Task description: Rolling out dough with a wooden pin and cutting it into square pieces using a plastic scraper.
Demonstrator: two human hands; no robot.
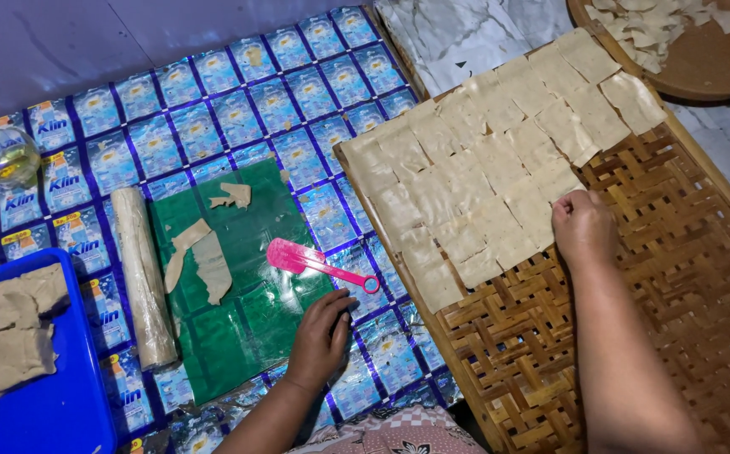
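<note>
Under your left hand [321, 336] lies a mat [213, 109] woven from blue sachet wrappers, and on it, just beyond your fingers, sit a green sheet [247, 328] and a pink scraper [314, 262]. Farther left on the mat lie a rolling pin [142, 277], a blue tray [54, 403] and a glass bowl [3, 155]. Your right hand [585, 227] rests on a woven bamboo tray [634, 277] beside the mat, touching the dough squares [482, 168] spread there.

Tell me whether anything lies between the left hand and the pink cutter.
Nothing visible does. The left hand rests on the green sheet just below the pink cutter, with only bare sheet between them.
</note>
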